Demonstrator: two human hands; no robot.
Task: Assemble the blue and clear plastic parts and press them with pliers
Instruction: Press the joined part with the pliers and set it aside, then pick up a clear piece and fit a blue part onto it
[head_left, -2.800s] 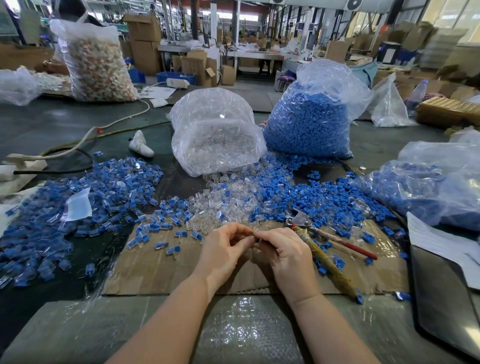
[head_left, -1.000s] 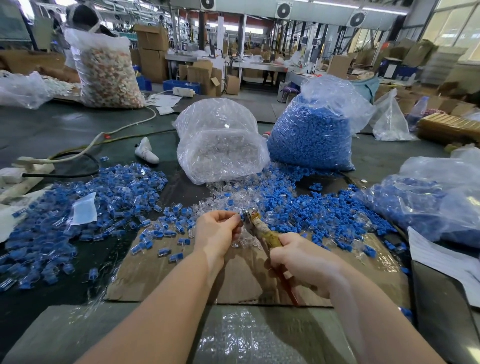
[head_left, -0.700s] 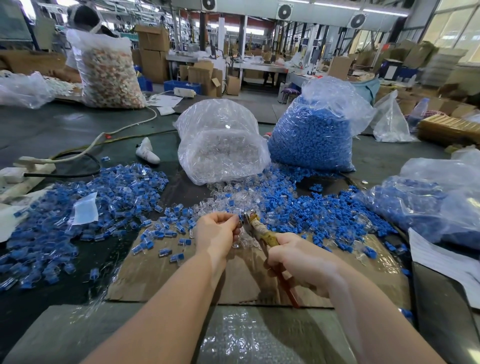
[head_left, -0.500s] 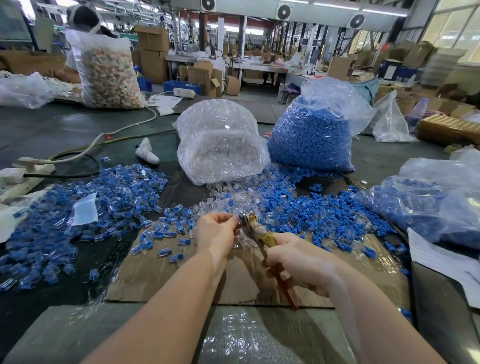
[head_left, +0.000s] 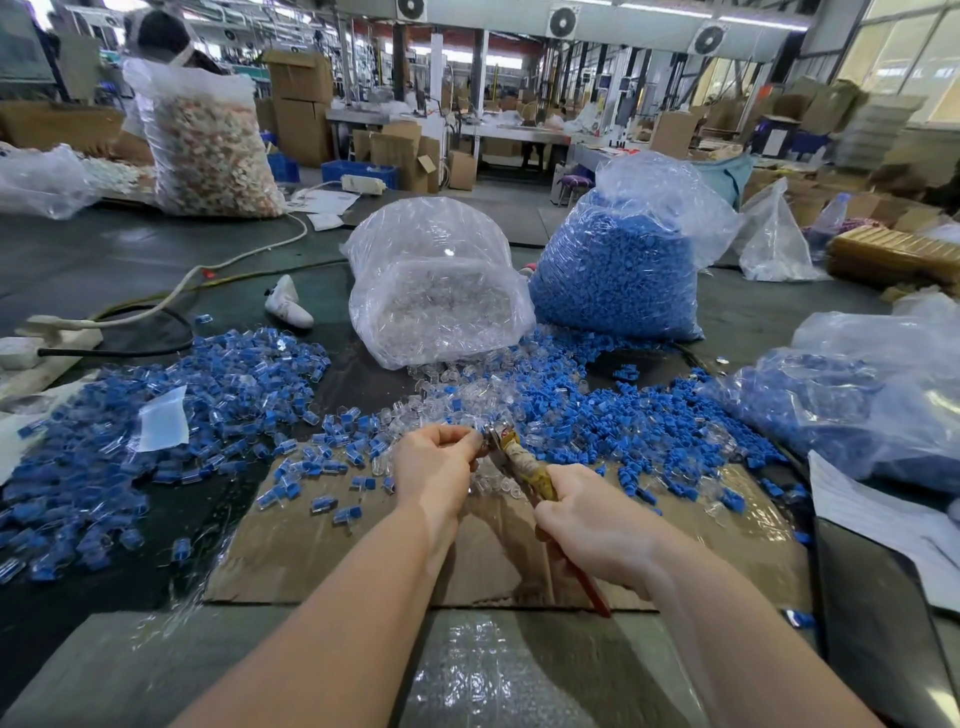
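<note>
While left fingers pinch, pliers touch.

Lots going on around the counter here. Back left there's a tall clear sack of mixed orange and white bits, standing upright, with a person right behind it. A white cable snakes across the dark top toward a power strip, and a black hose loops near the left edge. A small white shoe-shaped thing lies on its side left of the middle bags. A flattened cardboard sheet covers the near part, with bubble wrap at the front edge. White papers sit on the right. Stacked cardboard boxes and wall fans fill the background.
</note>
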